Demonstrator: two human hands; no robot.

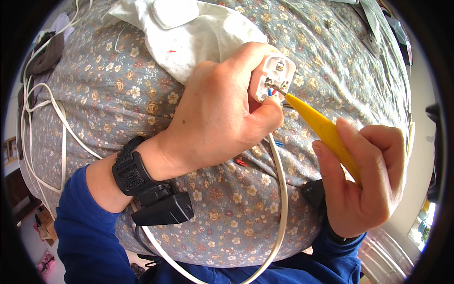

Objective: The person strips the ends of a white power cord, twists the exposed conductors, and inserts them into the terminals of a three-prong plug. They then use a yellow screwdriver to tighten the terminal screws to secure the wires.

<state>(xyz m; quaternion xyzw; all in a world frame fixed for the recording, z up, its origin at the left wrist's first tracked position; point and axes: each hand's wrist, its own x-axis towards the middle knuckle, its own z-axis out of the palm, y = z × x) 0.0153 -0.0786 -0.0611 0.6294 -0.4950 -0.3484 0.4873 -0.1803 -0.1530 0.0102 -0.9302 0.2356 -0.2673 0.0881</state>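
Plug, white and opened so that its wiring is showing, is sitting near the middle of the flowered bedcover, pinched in the left hand between the thumb below and the curled fingers above. Going from the left edge of the bedcover, loose white cords are looping down its side, and a dark bundle of cloth is lying at its upper left corner. Further in, the left wrist is wearing a black strap with a black box hanging beneath it. A white cloth is spreading across the top edge of the bedcover just behind the left hand, with a white plug cover resting on it. From the plug a white cable is running down over the bedcover's near edge. Small red and blue wire scraps are lying on the bedcover beside the cable. To the right, the right hand is closing around a yellow-handled screwdriver, whose metal tip is touching the inside of the plug. Both forearms are wearing blue sleeves.
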